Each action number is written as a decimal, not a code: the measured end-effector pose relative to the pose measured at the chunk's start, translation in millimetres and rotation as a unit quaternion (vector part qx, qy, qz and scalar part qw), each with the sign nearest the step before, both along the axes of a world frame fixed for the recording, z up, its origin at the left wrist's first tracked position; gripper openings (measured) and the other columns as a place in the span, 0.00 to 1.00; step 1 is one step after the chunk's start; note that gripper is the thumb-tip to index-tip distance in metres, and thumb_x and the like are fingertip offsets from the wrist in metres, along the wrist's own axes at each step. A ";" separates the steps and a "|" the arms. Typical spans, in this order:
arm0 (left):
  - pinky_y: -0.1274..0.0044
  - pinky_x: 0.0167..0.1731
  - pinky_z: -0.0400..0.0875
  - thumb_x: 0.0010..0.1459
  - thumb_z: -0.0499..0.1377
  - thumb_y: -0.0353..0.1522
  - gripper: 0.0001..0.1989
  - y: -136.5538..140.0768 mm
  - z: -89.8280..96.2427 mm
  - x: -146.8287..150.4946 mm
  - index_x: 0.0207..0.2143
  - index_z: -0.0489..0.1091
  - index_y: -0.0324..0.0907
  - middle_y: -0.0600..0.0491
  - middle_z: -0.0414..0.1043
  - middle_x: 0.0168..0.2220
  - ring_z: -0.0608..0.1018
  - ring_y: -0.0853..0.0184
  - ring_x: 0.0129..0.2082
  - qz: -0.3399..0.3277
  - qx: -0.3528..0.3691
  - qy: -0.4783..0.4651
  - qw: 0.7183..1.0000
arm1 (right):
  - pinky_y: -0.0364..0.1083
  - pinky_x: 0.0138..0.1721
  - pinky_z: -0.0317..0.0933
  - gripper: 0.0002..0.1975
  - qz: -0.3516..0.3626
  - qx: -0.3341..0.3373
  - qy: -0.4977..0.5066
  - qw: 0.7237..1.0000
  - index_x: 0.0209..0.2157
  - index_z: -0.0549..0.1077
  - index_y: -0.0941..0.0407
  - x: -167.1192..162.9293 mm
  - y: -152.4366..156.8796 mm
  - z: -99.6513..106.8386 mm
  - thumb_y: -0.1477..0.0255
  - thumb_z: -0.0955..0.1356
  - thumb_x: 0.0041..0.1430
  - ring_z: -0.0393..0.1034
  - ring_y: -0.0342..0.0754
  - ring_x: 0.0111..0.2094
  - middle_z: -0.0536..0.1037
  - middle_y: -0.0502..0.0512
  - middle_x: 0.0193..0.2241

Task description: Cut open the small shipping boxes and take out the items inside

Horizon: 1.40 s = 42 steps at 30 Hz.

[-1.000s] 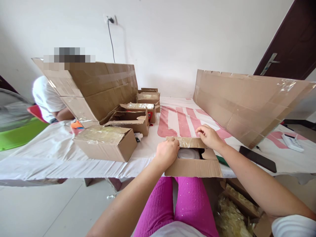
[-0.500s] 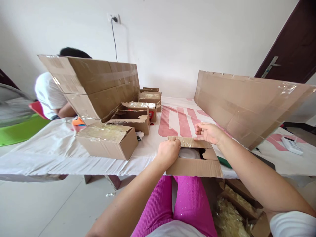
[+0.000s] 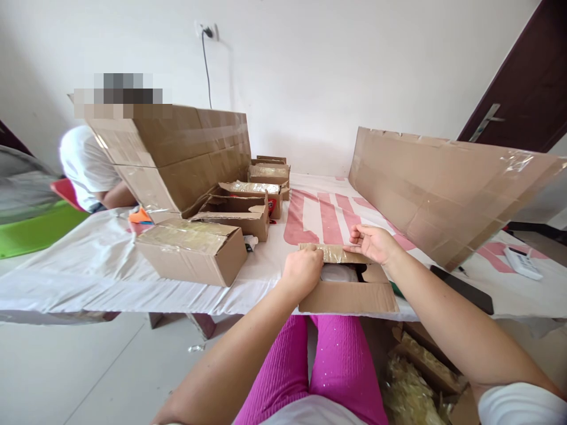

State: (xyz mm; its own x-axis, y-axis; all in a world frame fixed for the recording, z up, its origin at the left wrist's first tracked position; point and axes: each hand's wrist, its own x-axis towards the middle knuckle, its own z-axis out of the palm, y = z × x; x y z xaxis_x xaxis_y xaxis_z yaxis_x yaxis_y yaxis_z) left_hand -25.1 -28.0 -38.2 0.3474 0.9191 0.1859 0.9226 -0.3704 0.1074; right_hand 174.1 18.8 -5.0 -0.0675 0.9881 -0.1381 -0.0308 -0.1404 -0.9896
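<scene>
Lying along table's (image 3: 266,298) near edge, small cardboard box (image 3: 349,300) ran lengthwise left to right, top partly uncovered, pale rounded item (image 3: 339,273) inside, identity unclear. Left hand (image 3: 303,268) nearer, already on box: fingers curled tight over left end of taped flap (image 3: 334,254). Right hand (image 3: 372,243) loosely bent, fingers apart, nothing visibly held; flap's right end just below fingertips, contact unclear. Black phone (image 3: 463,289) rightward, taped carton (image 3: 192,251) leftward. Tall cardboard panel (image 3: 411,195) beyond.

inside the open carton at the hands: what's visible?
A pale, rounded item, not identifiable. The carton's front panel hides its lower part; the left hand and taped rear flap cover more of the interior.
</scene>
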 end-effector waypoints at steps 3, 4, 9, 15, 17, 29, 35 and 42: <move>0.74 0.35 0.71 0.64 0.51 0.31 0.11 0.4 -0.7 0.1 0.39 0.73 0.41 0.47 0.75 0.39 0.79 0.61 0.39 0.002 0.004 0.002 1.000 | 0.49 0.37 0.70 0.06 0.004 0.042 -0.056 0.998 0.31 0.63 0.53 -1.5 -3.5 -2.0 0.70 0.60 0.62 0.67 0.45 0.29 0.67 0.50 0.24; 0.74 0.35 0.71 0.64 0.51 0.31 0.11 0.5 -0.9 0.2 0.39 0.73 0.41 0.47 0.75 0.39 0.79 0.61 0.39 0.002 0.004 0.003 1.000 | 0.47 0.37 0.70 0.06 0.004 0.057 -0.083 0.995 0.31 0.63 0.53 -1.6 -4.7 -2.5 0.69 0.59 0.63 0.68 0.44 0.29 0.68 0.50 0.24; 0.74 0.36 0.71 0.64 0.50 0.30 0.11 0.1 -1.0 0.4 0.39 0.73 0.41 0.47 0.75 0.39 0.79 0.61 0.39 0.002 0.003 0.007 1.000 | 0.41 0.26 0.61 0.07 -0.004 0.089 -0.267 0.960 0.30 0.70 0.55 0.4 -3.6 -4.8 0.66 0.64 0.58 0.64 0.41 0.23 0.71 0.48 0.24; 0.74 0.35 0.71 0.64 0.50 0.30 0.11 0.3 -1.1 0.8 0.39 0.72 0.40 0.47 0.75 0.40 0.79 0.61 0.40 0.003 0.004 0.004 1.000 | 0.43 0.22 0.54 0.15 0.020 0.056 -0.511 0.857 0.12 0.66 0.55 -11.2 9.5 -4.7 0.71 0.72 0.45 0.62 0.44 0.18 0.63 0.47 0.10; 0.73 0.36 0.72 0.64 0.50 0.30 0.11 0.5 -1.4 1.0 0.40 0.72 0.40 0.46 0.75 0.40 0.79 0.60 0.40 0.002 0.002 0.003 1.000 | 0.44 0.23 0.55 0.14 0.030 0.051 -0.562 0.825 0.12 0.66 0.54 -19.4 13.4 -2.7 0.73 0.72 0.43 0.66 0.46 0.19 0.65 0.49 0.11; 0.72 0.37 0.74 0.63 0.50 0.29 0.12 2.3 1.6 2.2 0.38 0.75 0.39 0.45 0.76 0.40 0.80 0.59 0.40 0.008 -0.013 -0.019 1.000 | 0.43 0.22 0.54 0.08 0.067 0.085 -0.637 0.763 0.18 0.71 0.56 -36.4 13.6 -4.4 0.71 0.70 0.47 0.70 0.47 0.24 0.74 0.54 0.18; 0.73 0.37 0.74 0.63 0.49 0.28 0.14 2.2 1.9 2.9 0.38 0.75 0.39 0.44 0.76 0.40 0.81 0.60 0.40 0.013 -0.016 -0.025 0.999 | 0.39 0.21 0.54 0.09 0.066 0.091 -0.590 0.799 0.25 0.74 0.56 -21.3 9.6 -7.4 0.70 0.66 0.56 0.66 0.40 0.19 0.75 0.48 0.20; 0.72 0.37 0.74 0.63 0.50 0.28 0.13 1.1 1.3 2.2 0.39 0.74 0.39 0.43 0.76 0.40 0.81 0.58 0.40 0.004 -0.012 -0.026 1.000 | 0.43 0.20 0.54 0.13 0.065 0.036 -0.615 0.785 0.13 0.69 0.55 -24.6 11.5 -0.9 0.71 0.72 0.46 0.64 0.44 0.16 0.68 0.51 0.11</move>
State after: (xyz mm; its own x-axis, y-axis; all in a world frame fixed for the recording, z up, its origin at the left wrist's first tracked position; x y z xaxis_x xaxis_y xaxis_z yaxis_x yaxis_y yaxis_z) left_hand -22.9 -26.9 -36.8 0.3300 0.9265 0.1808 0.9188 -0.3592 0.1638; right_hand 149.4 30.4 -5.8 -0.0279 0.9922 -0.1216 0.9640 -0.0055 -0.2660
